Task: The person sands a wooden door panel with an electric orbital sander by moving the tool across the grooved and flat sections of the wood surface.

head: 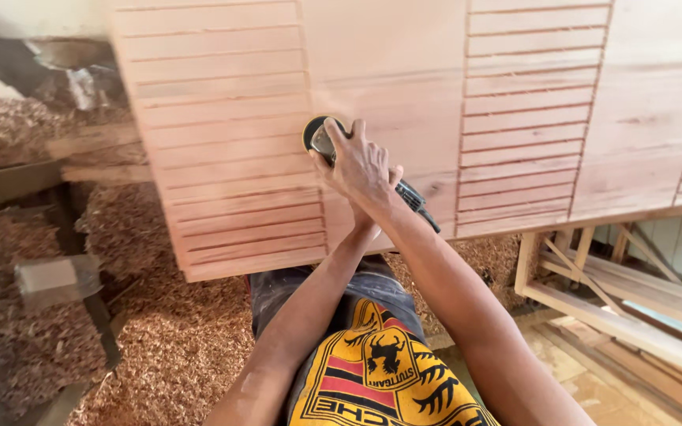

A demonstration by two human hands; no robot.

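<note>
Two bare hands [361, 170] press together on a small power sander [321, 138], seen from above by a head camera. The right hand lies on top, fingers spread and curled down over the tool's body, its index finger reaching toward the round black disc at the front. The left hand [366, 229] comes up beneath it; only its wrist and heel show, so I cannot tell how its fingers sit, though it meets the tool's rear under the right hand. The sander's dark handle [416, 199] sticks out to the right, past the right wrist.

The sander rests flat against a large pale wooden panel [388, 71], on the plain strip between two sections of horizontal slats [222, 142]. The panel fills the upper picture and lies tilted toward the person.

Wood shavings [167, 339] cover the floor at left and below the panel's near edge. A wooden frame [593, 292] stands at lower right. The person's yellow shirt [380, 379] shows at the bottom.
</note>
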